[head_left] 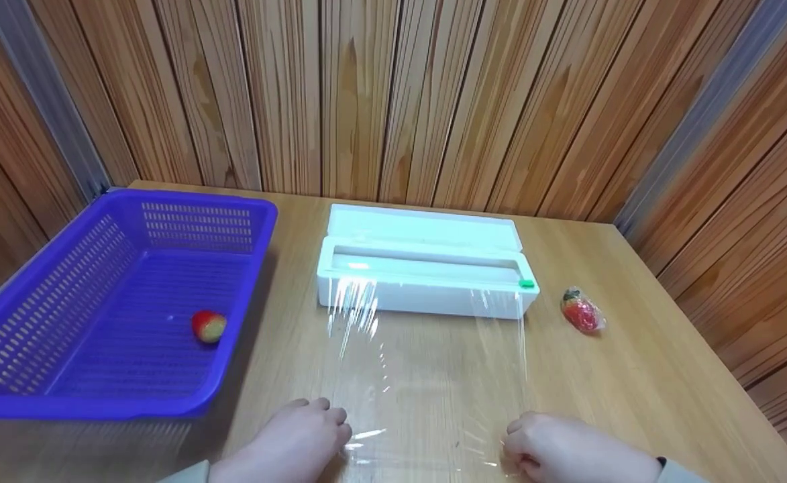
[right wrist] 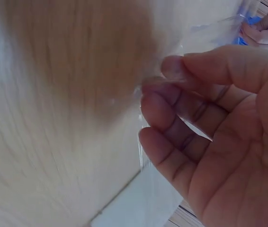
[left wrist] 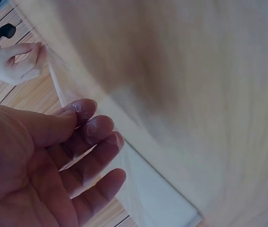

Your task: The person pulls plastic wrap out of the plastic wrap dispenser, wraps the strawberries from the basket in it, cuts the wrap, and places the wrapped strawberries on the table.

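A clear sheet of plastic wrap (head_left: 427,376) stretches from a white wrap dispenser box (head_left: 427,295) toward the front of the table. Its left corner is pinched between thumb and forefinger of my left hand (head_left: 302,436), seen close up in the left wrist view (left wrist: 53,156). My right hand (head_left: 554,446) pinches the right corner the same way, its other fingers bent loosely in the right wrist view (right wrist: 219,123). The dispenser's lid (head_left: 423,227) stands open at the back, and a green slider (head_left: 526,284) sits at its front right corner.
To the left stands a purple plastic basket (head_left: 232,376) with one strawberry (head_left: 208,327) inside. Right of the dispenser, a strawberry wrapped in clear film (head_left: 582,312) lies on the wooden table (head_left: 641,376). Wood-panelled walls (head_left: 366,100) close in the back and sides.
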The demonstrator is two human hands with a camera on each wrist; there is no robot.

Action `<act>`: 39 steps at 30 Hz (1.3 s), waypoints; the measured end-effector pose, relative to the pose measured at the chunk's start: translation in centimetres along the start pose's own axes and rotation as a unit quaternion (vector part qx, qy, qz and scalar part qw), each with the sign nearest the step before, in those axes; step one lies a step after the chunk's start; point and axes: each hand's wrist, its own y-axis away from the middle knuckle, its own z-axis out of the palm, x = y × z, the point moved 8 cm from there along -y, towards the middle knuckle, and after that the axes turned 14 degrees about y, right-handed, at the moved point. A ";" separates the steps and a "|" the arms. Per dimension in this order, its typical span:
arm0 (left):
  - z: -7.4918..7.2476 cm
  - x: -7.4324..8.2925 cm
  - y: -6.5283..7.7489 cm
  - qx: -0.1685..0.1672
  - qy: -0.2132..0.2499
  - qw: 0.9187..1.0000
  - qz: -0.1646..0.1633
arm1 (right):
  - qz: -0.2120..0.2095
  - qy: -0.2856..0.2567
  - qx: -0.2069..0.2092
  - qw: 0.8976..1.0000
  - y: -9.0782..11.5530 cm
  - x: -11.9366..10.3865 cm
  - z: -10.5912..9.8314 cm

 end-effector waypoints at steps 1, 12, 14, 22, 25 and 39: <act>0.1 0.0 0.0 0.001 0.000 1.000 0.003 | 0.002 -0.004 -0.003 1.000 -0.1 0.0 0.1; 0.2 -0.2 -0.3 -0.009 0.012 1.000 0.020 | 0.029 -0.027 -0.031 0.999 0.3 -0.4 0.4; 0.0 -0.3 -0.2 -0.008 0.020 1.000 0.022 | 0.029 -0.039 -0.041 0.998 0.5 -0.6 0.5; -0.8 -0.1 0.6 -0.021 0.051 0.998 0.031 | 0.063 -0.095 -0.073 0.991 1.3 -0.7 0.8; -0.7 -0.1 1.1 -0.043 0.067 0.997 0.023 | 0.088 -0.113 -0.093 0.985 1.8 -0.7 0.8; 0.5 -0.3 1.9 -0.078 0.097 0.992 0.012 | -0.048 0.094 0.117 0.988 -2.4 -6.4 -6.7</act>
